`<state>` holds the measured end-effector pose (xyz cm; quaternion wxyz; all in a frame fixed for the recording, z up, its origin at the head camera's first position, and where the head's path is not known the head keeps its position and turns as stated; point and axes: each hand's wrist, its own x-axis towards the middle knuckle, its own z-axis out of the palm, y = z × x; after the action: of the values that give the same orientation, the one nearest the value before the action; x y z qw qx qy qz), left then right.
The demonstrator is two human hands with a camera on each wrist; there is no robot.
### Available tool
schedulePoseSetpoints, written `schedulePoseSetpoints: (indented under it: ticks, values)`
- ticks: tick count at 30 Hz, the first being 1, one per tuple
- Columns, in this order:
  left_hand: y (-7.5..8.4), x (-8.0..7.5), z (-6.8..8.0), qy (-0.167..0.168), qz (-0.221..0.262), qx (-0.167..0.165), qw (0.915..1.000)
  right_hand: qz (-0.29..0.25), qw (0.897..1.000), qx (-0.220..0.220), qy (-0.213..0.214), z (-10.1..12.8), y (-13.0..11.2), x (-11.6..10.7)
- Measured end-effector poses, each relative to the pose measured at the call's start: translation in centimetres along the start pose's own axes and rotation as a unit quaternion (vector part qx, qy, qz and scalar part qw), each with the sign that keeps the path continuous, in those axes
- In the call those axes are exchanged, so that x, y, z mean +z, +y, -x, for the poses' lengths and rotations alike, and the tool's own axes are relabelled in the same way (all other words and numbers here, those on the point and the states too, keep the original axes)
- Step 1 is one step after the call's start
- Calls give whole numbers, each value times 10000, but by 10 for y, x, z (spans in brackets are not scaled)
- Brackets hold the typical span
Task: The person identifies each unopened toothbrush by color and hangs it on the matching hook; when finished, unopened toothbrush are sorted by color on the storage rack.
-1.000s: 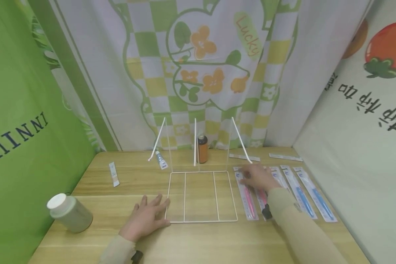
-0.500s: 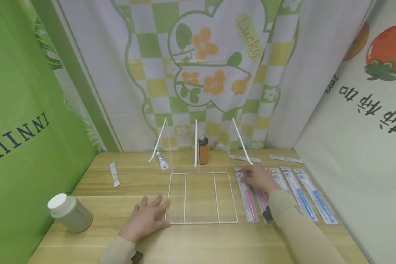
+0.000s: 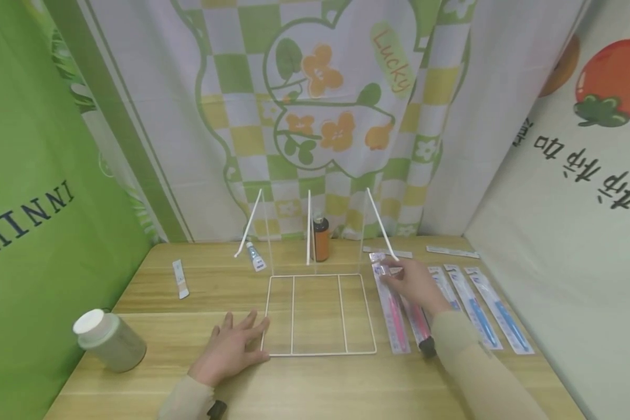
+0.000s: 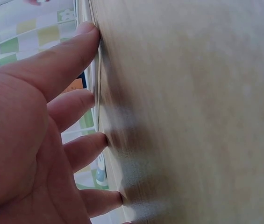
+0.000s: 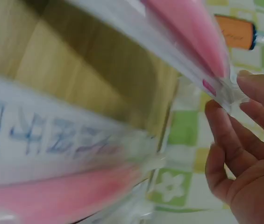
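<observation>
Pinching the far end of a pink toothbrush packet point(image 3: 390, 297), the right hand point(image 3: 415, 284) lifts that end just right of the white wire rack point(image 3: 317, 314), while the packet's near end lies on the table point(image 3: 152, 361). Its grip is fingertips closed on the clear wrapper. Flat on the table, the left hand point(image 3: 230, 348) has relaxed fingers touching the rack's near left corner, grasping nothing. More toothbrush packets point(image 3: 483, 309) lie further right of the rack.

Pink packaged toothbrush point(image 3: 389, 294) lies lengthwise right of the white wire rack point(image 3: 317, 315), far end lifted.
</observation>
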<state>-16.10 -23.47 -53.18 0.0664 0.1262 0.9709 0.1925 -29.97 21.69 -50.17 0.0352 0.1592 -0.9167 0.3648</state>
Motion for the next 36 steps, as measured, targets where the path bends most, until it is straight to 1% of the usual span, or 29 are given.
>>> schedulePoseSetpoints:
  ticks: [4,5,6,7,8,9,11,13,14,15,18,20,24,26,27,28,30,34,36]
  values:
    - [0,-1,0,-20,33,-15,10000,82,9995,-163,240,7,-27,-2]
    - [0,-1,0,-25,39,-16,10000,135,9990,-260,336,9,-34,-3]
    - [0,-1,0,-27,40,-16,10000,211,9978,-419,462,11,-42,-4]
    - [0,-2,0,-18,35,-11,10000,237,9952,-677,662,12,-48,-3]
    - [0,-1,-1,-20,27,-16,10000,295,9905,-999,895,12,-54,-2]
    - [0,-1,-1,-23,19,-21,10000,256,9844,-1326,1125,12,-60,-1]
    - [0,-2,-1,-12,17,-12,10000,111,9674,-2000,1550,13,-70,2]
    - [0,-2,-1,-20,6,-19,10000,-158,9490,-2565,1827,14,-81,6]
    - [0,-2,-1,-32,10,-30,10000,-291,9418,-2759,1897,16,-87,7]
    - [1,-2,-1,-39,15,-34,10000,-444,9355,-2914,1946,18,-94,8]
    - [1,-1,0,-70,11,-57,10000,-581,9185,-3282,2128,26,-118,8]
    - [1,-1,0,-81,19,-70,9999,-668,9036,-3559,2287,33,-136,7]
    - [0,0,0,-97,9,-74,9999,-937,8646,-4159,2658,45,-172,6]
    - [0,0,-1,-92,-10,-55,9999,-1109,8453,-4438,2762,50,-187,6]
    - [0,0,-1,-96,-10,-47,9999,-1137,8380,-4547,2794,53,-194,6]
    - [0,1,-1,-95,-8,-40,9999,-1146,8350,-4610,2778,56,-199,7]
    - [-1,1,-1,-100,-9,-37,9999,-1114,8344,-4670,2706,61,-207,9]
    - [-1,1,-1,-97,10,-58,9999,-946,8491,-4564,2487,66,-213,13]
    - [-1,1,-1,-98,14,-55,9999,-996,8488,-4573,2458,64,-213,16]
